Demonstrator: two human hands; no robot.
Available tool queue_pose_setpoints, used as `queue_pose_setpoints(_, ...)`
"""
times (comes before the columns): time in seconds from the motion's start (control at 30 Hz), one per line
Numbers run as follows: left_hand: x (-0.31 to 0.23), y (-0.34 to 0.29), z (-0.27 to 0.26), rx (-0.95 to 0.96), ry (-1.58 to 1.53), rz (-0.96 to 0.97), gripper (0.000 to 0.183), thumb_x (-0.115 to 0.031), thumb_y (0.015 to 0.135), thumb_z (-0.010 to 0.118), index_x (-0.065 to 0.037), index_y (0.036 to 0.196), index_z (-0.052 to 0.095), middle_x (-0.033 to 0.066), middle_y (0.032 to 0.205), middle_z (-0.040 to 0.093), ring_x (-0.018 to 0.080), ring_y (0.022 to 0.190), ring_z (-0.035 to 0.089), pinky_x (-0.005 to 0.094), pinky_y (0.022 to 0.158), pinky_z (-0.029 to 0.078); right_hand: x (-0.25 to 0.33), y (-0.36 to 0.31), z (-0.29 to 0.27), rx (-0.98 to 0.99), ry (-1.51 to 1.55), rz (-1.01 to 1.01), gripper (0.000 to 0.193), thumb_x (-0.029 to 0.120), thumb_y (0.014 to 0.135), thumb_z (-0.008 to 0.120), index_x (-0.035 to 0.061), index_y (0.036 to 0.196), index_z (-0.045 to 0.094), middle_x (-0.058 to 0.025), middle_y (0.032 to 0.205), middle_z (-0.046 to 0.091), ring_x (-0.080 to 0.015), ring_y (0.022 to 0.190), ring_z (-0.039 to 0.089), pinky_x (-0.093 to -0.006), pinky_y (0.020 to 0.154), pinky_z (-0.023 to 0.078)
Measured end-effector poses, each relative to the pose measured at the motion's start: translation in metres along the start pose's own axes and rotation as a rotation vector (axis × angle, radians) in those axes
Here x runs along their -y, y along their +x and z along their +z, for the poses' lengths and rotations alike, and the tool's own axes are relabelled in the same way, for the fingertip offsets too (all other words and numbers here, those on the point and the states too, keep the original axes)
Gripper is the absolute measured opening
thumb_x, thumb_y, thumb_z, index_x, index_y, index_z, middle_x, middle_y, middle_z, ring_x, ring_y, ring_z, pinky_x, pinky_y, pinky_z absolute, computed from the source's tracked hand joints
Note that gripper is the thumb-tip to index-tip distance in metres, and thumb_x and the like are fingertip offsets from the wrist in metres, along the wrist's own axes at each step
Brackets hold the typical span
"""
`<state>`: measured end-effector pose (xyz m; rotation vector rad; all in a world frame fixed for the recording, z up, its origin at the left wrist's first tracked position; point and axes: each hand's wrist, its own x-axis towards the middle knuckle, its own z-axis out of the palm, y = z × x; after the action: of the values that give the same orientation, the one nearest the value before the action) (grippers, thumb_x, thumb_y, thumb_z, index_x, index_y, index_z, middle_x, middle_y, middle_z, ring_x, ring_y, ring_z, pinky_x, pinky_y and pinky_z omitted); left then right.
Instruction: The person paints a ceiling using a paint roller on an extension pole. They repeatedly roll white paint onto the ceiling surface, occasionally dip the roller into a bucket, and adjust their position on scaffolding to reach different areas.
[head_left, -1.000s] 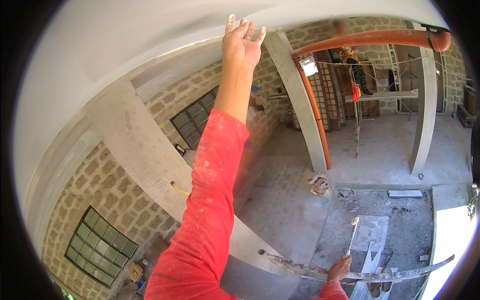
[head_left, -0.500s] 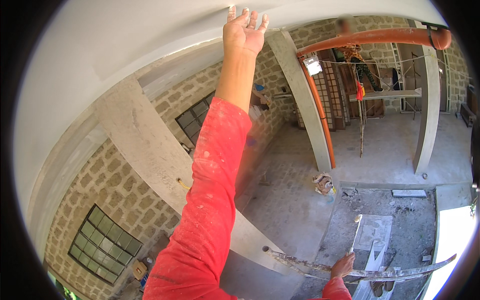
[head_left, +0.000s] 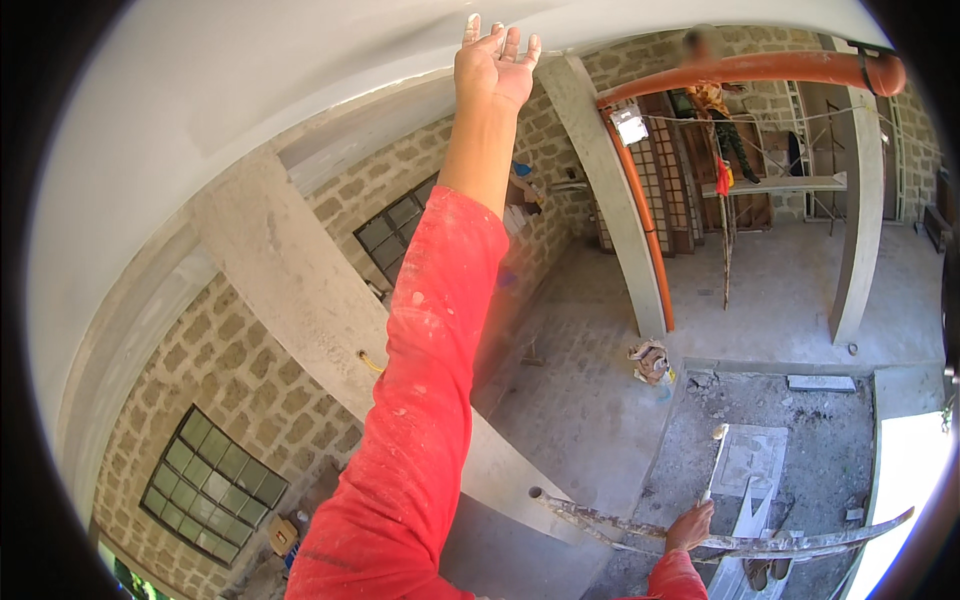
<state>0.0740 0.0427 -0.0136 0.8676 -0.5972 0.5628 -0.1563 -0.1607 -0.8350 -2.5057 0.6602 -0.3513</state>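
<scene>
My left hand [head_left: 493, 75] is raised high at the end of a red, dust-marked sleeve. Its whitened fingers are stretched apart at the smooth white ceiling [head_left: 250, 90], and I see nothing held in them; whether the tips touch the surface I cannot tell. Lower right, my right hand [head_left: 688, 525] is closed round a thin, pale stick-like tool [head_left: 715, 468] with a rounded whitish end pointing up and away. That hand is beside a long, stained pole [head_left: 800, 547] that runs across below me, and whether it also rests on the pole is unclear.
A concrete beam [head_left: 290, 270] crosses at left, above a barred window [head_left: 213, 485]. An orange pipe [head_left: 740, 70] runs beside a concrete column [head_left: 610, 190]. Another person [head_left: 712, 100] is up on a plank [head_left: 790, 185]. The floor [head_left: 590, 350] lies far below.
The view has shifted slightly, and my left hand appears a little lower and farther right. Both hands keep their pose. The other person's arm now reaches out to the right.
</scene>
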Motion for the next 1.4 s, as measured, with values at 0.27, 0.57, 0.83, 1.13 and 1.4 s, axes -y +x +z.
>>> queue_pose_setpoints(0.27, -0.009, 0.004, 0.009, 0.075, -0.028, 0.006, 0.055, 0.009, 0.100, 0.047, -0.014, 0.149, 0.043, 0.0133, 0.142, 0.044, 0.0307, 0.138, 0.044, 0.0602, 0.110, 0.047, 0.009, 0.001, -0.014, 0.041, 0.034, 0.055, 0.027, 0.024, 0.106, 0.054, 0.0028, 0.122, 0.053, -0.0176, 0.105, 0.064, -0.0379, 0.094, 0.068, -0.0492, 0.073, 0.054)
queue_pose_setpoints(0.57, 0.005, -0.041, -0.002, -0.042, 0.044, -0.095, 0.041, 0.002, 0.100, 0.056, -0.008, 0.137, 0.042, 0.0113, 0.130, 0.049, 0.0283, 0.128, 0.050, 0.0599, 0.104, 0.050, 0.006, 0.001, -0.014, 0.014, 0.028, 0.022, 0.032, 0.024, 0.106, 0.053, 0.0007, 0.128, 0.052, -0.0191, 0.107, 0.064, -0.0388, 0.095, 0.068, -0.0496, 0.074, 0.054)
queue_pose_setpoints(0.83, 0.020, -0.155, -0.079, 0.000, 0.346, -0.194, 0.025, -0.031, 0.096, 0.076, -0.011, 0.104, 0.063, 0.0030, 0.104, 0.067, 0.0198, 0.104, 0.064, 0.0420, 0.094, 0.055, 0.002, -0.001, -0.005, -0.022, -0.047, -0.021, 0.035, 0.027, 0.107, 0.052, 0.0017, 0.130, 0.053, -0.0162, 0.103, 0.064, -0.0355, 0.089, 0.070, -0.0463, 0.071, 0.056)
queue_pose_setpoints(1.13, 0.000, -0.403, -0.221, -0.300, 0.600, -0.629, 0.034, -0.035, 0.099, 0.073, -0.002, 0.104, 0.070, 0.0162, 0.106, 0.075, 0.0261, 0.101, 0.073, 0.0403, 0.093, 0.059, 0.000, -0.005, -0.011, -0.044, -0.055, -0.049, 0.035, 0.029, 0.107, 0.052, 0.0022, 0.129, 0.056, -0.0147, 0.104, 0.066, -0.0337, 0.089, 0.071, -0.0453, 0.069, 0.058)
queue_pose_setpoints(1.4, -0.069, -0.417, -0.252, -0.368, 0.984, -0.529, 0.035, -0.027, 0.095, 0.078, 0.005, 0.108, 0.071, 0.0159, 0.096, 0.076, 0.0227, 0.085, 0.075, 0.0342, 0.078, 0.062, -0.003, 0.001, 0.000, -0.073, -0.059, -0.053, 0.032, 0.028, 0.106, 0.054, 0.0039, 0.128, 0.054, -0.0134, 0.098, 0.064, -0.0324, 0.086, 0.071, -0.0441, 0.067, 0.058)
